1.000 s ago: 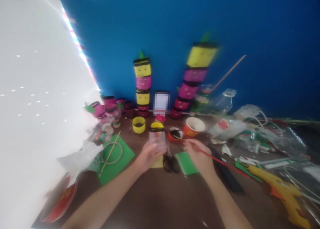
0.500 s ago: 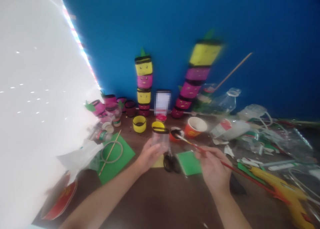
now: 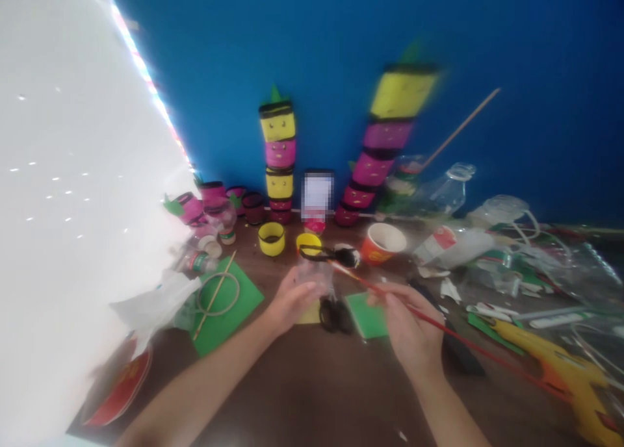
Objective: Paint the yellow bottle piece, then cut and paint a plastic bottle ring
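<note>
My left hand (image 3: 291,303) is closed around a clear plastic cup-like piece (image 3: 313,277) with a black painted rim. In my right hand (image 3: 414,327) is a paintbrush (image 3: 361,280) with a long red handle, pinched between thumb and fingers. The brush's tip is at the right side of the black rim; blur hides whether it touches. Just behind are a small pot of black paint (image 3: 347,257) and a yellow pot (image 3: 307,240). Scissors (image 3: 335,314) with black handles lie below the clear piece, beside a green sheet (image 3: 365,314).
A yellow ring-shaped cup (image 3: 272,240) and a red-and-white paper cup (image 3: 383,244) stand behind. Tall stacks of painted cups (image 3: 279,154) lean at the blue wall. Plastic bottles (image 3: 448,245) and a yellow glue gun (image 3: 550,362) lie right. Left is a larger green sheet (image 3: 229,314).
The brush tip has moved left from the black paint pot to the rim of the clear piece. My right hand has shifted slightly left; my left hand keeps its hold.
</note>
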Available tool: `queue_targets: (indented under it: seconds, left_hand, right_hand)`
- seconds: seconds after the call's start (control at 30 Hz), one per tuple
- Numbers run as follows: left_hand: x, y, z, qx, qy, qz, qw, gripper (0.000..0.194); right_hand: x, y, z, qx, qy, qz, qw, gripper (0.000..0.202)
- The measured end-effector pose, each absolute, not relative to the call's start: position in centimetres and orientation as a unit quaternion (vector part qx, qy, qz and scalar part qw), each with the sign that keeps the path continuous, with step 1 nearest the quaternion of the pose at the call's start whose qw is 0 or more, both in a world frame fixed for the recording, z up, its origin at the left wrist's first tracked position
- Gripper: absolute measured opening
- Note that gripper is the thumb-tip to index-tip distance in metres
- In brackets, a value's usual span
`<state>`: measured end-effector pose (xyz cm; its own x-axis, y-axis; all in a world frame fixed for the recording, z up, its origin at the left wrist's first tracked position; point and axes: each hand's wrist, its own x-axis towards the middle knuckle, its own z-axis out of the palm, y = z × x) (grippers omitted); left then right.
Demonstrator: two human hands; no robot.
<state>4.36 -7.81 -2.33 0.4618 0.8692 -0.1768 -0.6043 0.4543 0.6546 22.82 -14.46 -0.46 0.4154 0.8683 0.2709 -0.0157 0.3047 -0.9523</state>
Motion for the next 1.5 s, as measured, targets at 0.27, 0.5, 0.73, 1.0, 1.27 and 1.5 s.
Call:
queue_targets:
  seconds: [0.27,0.5,0.73,1.0,1.27,1.5]
  left_hand:
    - [4.3,-7.8,-2.4,0.254,0.256,0.453,0.815,0.045]
    - [4.3,-7.7,-2.1,0.277,0.248,0.444,0.815,0.043]
    - [4.2,-7.8,-2.2,0.257,0.259,0.45,0.815,0.042]
    - [4.5,-7.9,-1.8,0.28,0.26,0.448,0.808,0.043]
    - [4.2,-7.9,-1.7,0.249,0.263,0.452,0.815,0.044]
    - [3.9,-7.9,-1.8,0.247,0.238,0.431,0.835,0.044]
  right_hand:
    - [22.8,-14.5,0.6,-0.473,-0.425,0.293,0.713,0.008]
    - [22.0,-15.0,0.1,-0.505,-0.464,0.313,0.657,0.01]
    - [22.9,-14.4,0.4,-0.474,-0.427,0.298,0.71,0.008]
    - [21.8,-14.8,0.0,-0.484,-0.454,0.322,0.675,0.01]
    - [22.8,-14.4,0.0,-0.478,-0.423,0.293,0.712,0.009]
    - [22.5,-14.5,0.6,-0.443,-0.428,0.323,0.718,0.01]
